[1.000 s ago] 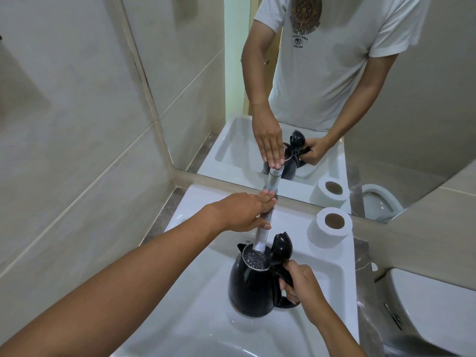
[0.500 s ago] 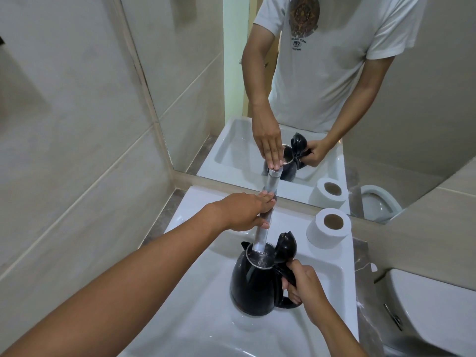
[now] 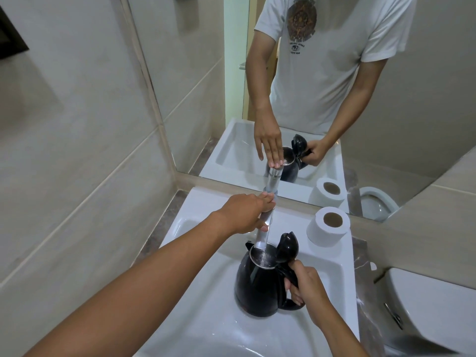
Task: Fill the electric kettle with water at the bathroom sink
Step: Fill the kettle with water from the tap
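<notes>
Your kettle (image 3: 257, 287) shows glossy black plastic with a bright metal rim, under a polished metal faucet (image 3: 265, 228). The sink (image 3: 206, 318) is smooth, glossy white ceramic — beside it, a matt paper toilet roll (image 3: 327, 228), satin beige wall tiles (image 3: 77, 150) and a mottled stone counter (image 3: 159, 235).

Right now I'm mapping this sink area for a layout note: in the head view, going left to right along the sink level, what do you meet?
Beige tiled wall → left hand on the chrome tap → black electric kettle → right hand on its handle → white toilet paper roll → white toilet tank.
</notes>
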